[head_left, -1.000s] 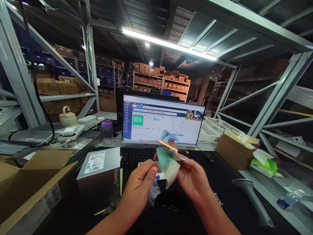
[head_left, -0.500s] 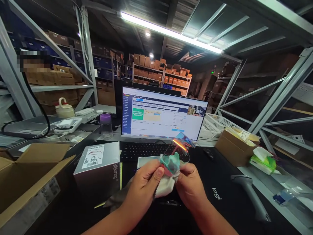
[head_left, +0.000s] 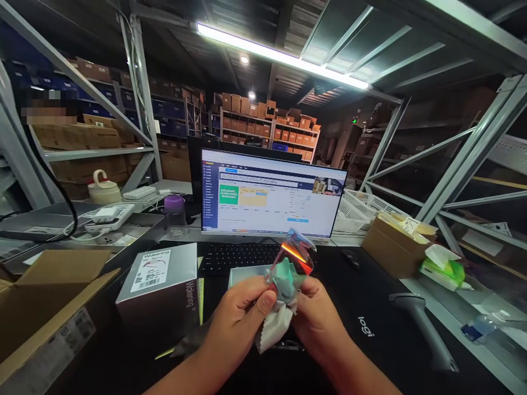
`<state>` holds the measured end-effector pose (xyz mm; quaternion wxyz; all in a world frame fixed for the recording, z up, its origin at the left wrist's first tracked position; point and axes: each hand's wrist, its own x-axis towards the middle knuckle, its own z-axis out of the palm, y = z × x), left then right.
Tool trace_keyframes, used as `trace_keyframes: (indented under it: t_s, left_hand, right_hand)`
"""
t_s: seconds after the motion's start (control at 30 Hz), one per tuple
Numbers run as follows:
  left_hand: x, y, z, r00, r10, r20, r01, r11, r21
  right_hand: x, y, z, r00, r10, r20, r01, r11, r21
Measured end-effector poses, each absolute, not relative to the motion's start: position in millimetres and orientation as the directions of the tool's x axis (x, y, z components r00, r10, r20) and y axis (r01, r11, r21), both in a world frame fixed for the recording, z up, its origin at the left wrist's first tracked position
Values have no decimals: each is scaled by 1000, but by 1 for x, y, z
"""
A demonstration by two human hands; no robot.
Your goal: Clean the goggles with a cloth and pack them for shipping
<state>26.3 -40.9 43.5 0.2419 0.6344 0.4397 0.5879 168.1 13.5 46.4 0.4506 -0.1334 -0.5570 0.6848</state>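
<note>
In front of the screen, both my hands hold a pair of tinted mirrored glasses (head_left: 300, 253) and a pale wiping cloth (head_left: 276, 329) with zigzag edges. One shiny lens points away from me and reflects an orange streak; a teal-looking part shows between my fingers. My left hand (head_left: 242, 310) is closed, its thumb and fingers pinching the near side of the glasses with the cloth. My right hand (head_left: 319, 312) is closed around the cloth at the other side of the lens; its fingertips are partly hidden. Below the glasses lies a flat light box (head_left: 241, 274), partly covered by my hands.
A grey Wakening box (head_left: 158, 296) stands left, beside an open carton (head_left: 53, 312). Behind my hands are a keyboard (head_left: 234, 258) and a monitor (head_left: 263, 214). At right are a mouse (head_left: 349, 259), a barcode scanner (head_left: 424, 329), a tissue pack (head_left: 442, 269) and a bottle (head_left: 486, 325).
The cloth's loose end now hangs lower between my hands, and the glasses have turned and shifted slightly left. The view has swung a little.
</note>
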Motion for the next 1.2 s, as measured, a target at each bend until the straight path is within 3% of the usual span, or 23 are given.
trace_keyframes:
  t_s: [0.07,0.13,0.4,0.5,0.63,0.8,0.93,1.03,1.1,1.2]
  left_hand:
    - [28,-40,41,-63,844,533,277,-498,821]
    - [30,-39,38,-55,845,533,278,-499,821]
    - [38,-40,32,-136,823,551,280,-502,818]
    - [38,-44,33,-160,809,565,282,-511,812]
    - [33,-48,34,-159,787,597,272,-546,792]
    - [30,-48,32,-160,777,609,303,-548,780]
    - [29,-44,31,-216,761,612,308,-542,782]
    - [26,-40,32,-319,738,595,316,-509,800]
    - [23,-38,32,-396,704,589,344,-481,806]
    - [19,-36,30,-427,661,617,402,-472,784]
  right_hand:
    - [168,13,51,-636,748,191,-500,-209,-840]
    - [168,13,57,-657,739,148,-533,-317,-784]
    - [169,19,60,-613,773,164,-620,-341,-707]
    - [169,16,49,-633,727,268,-574,-208,-792]
    - [169,13,44,-620,651,438,-486,120,-866]
    - [174,12,59,-567,563,601,-373,475,-797]
    - [176,15,57,-560,552,618,-296,563,-772]
    - [170,15,44,-595,617,515,-329,398,-857]
    - [163,15,36,-657,665,356,-392,102,-914]
    - [155,20,34,-718,686,119,-439,-314,-842]
